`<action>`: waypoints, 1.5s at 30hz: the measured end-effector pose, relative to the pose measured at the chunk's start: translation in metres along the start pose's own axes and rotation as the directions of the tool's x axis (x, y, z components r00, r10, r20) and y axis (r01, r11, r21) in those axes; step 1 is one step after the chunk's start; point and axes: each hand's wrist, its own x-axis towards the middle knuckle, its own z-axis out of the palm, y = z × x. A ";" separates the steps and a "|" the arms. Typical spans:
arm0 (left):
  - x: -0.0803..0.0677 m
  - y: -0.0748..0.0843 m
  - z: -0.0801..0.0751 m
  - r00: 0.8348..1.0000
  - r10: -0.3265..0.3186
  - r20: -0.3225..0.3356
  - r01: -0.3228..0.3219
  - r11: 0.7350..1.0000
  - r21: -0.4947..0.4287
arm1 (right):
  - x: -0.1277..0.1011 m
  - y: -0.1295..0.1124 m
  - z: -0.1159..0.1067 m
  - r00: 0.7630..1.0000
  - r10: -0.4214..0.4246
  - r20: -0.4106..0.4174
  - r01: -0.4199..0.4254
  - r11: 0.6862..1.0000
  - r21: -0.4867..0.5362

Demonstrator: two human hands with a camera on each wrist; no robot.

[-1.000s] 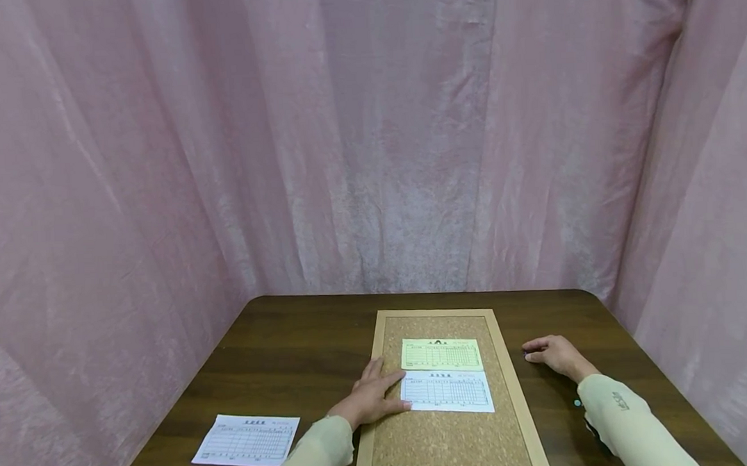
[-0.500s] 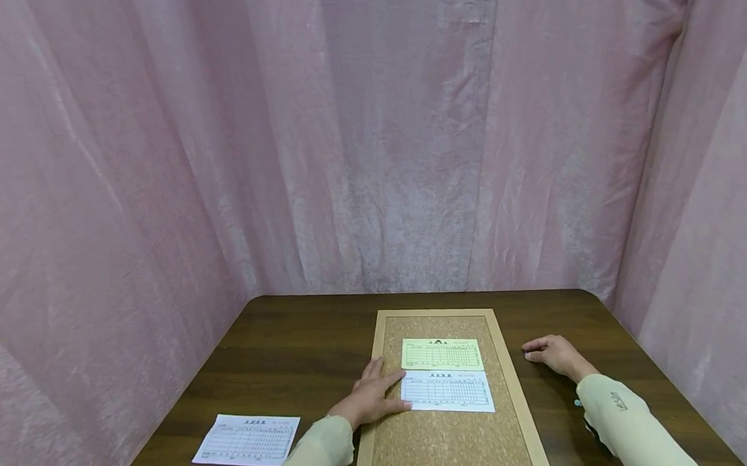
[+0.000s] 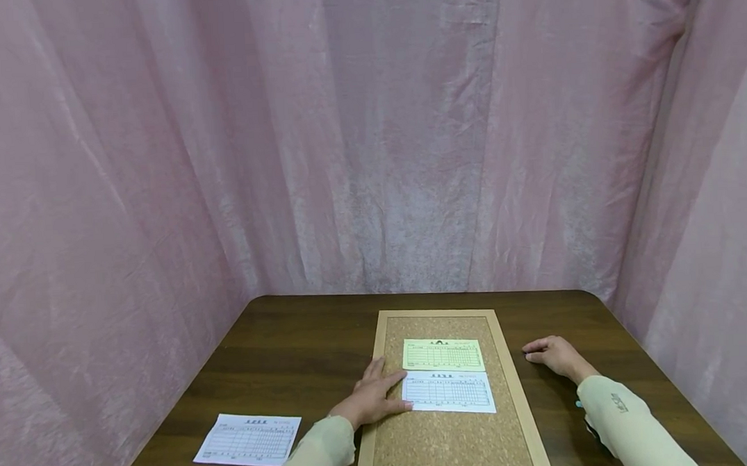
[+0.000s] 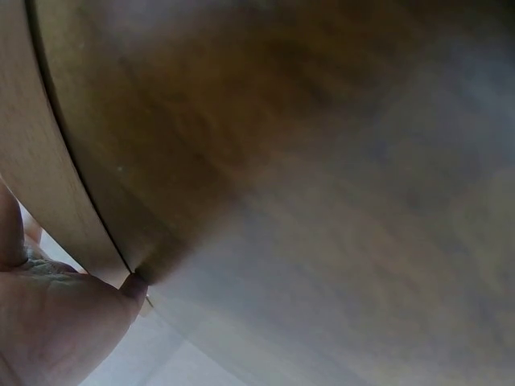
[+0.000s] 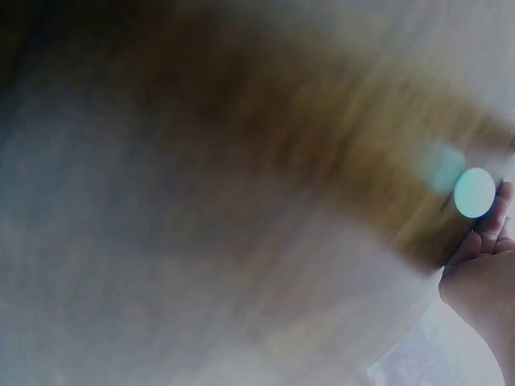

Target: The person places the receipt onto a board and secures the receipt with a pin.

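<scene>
The white printed form with a blue ruled table point(image 3: 448, 392) lies flat on the wood-framed cork pinboard point(image 3: 448, 442), across its middle. I have my left hand point(image 3: 370, 400) laid on the board's left frame with the fingers straight and spread; the thumb and fingertips touch the left edge of that white form and press it flat, and nothing is gripped. In the left wrist view I see only the heel of that hand point(image 4: 56, 322) and blurred wood, so the fingers do not show there.

Just beyond the white form, edge to edge with it, lies a pale green printed form with a ruled table point(image 3: 443, 355), also flat on the cork. Whether either sheet is pinned I cannot tell.

My right hand point(image 3: 553, 356) rests on the dark brown wooden table point(image 3: 291, 348) just to the right of the board's frame, clear of it, fingers loosely curled and pointing toward the board. In the right wrist view a small round pale turquoise thing point(image 5: 474, 192) sits at the fingertips point(image 5: 492, 217); the picture is too blurred for me to say what it is or whether the fingers pinch it.

The board lies lengthwise away from me, slightly right of the table's middle. Well to the left, near the table's front edge, a second white printed form with a ruled table point(image 3: 247, 440) lies flat on the bare wood, apart from both hands. Pale pink crinkled curtains point(image 3: 369, 136) hang all round the table on three sides.
</scene>
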 end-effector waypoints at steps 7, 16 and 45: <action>-0.001 0.002 0.000 1.000 0.003 0.004 -0.003 1.000 -0.001 | -0.001 0.000 -0.002 1.000 0.005 -0.002 -0.005 1.000 -0.001; 0.000 0.001 -0.001 1.000 0.004 -0.002 -0.004 1.000 0.008 | 0.000 -0.002 -0.003 0.997 0.077 0.025 -0.078 0.996 0.032; 0.001 0.000 0.002 1.000 -0.018 -0.005 0.018 1.000 0.006 | -0.009 -0.020 -0.013 0.992 0.117 -0.054 -0.115 0.992 0.052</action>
